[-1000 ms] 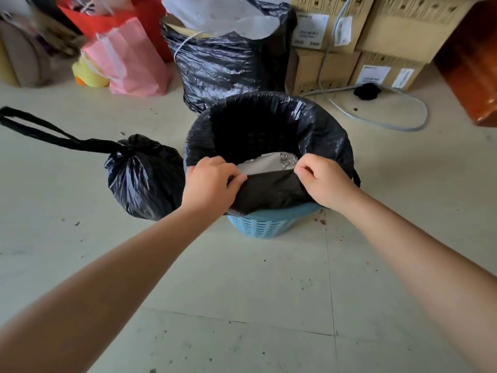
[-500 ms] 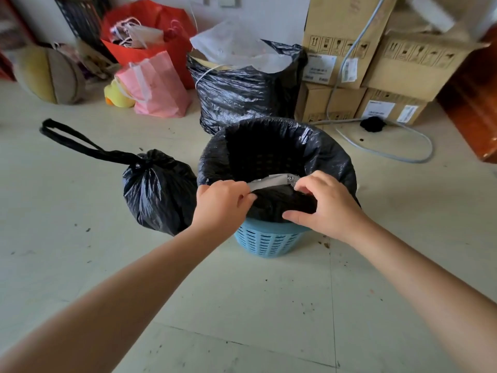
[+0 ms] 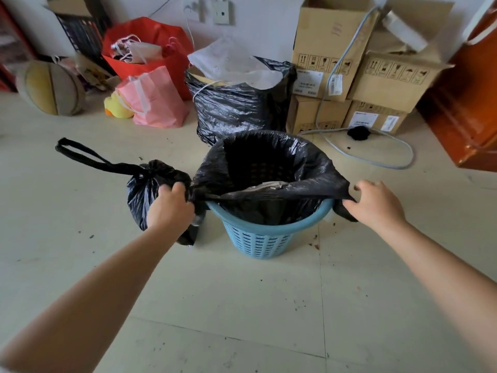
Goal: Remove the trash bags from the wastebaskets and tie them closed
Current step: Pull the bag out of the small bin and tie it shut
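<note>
A blue slotted wastebasket (image 3: 265, 235) stands on the floor in the middle, lined with a black trash bag (image 3: 269, 162). The bag's near edge is off the near rim and stretched taut between my hands. My left hand (image 3: 170, 208) grips the bag at the basket's left side. My right hand (image 3: 376, 204) grips it at the right side. The far edge still drapes over the far rim. Something pale lies inside the bag. A second black bag (image 3: 146, 189), tied with a long loop handle, sits just left of the basket, behind my left hand.
Behind the basket stand a large full black sack (image 3: 236, 106), stacked cardboard boxes (image 3: 349, 71) with a grey cable, pink and red paper bags (image 3: 153, 103), a yellow toy and a ball (image 3: 49, 87). An orange-brown cabinet (image 3: 468, 103) fills the right. Crumbs dot the tiled floor.
My hands moved apart from the middle of the near rim to the basket's left and right sides, pulling the bag's edge off the near rim and stretching it.
</note>
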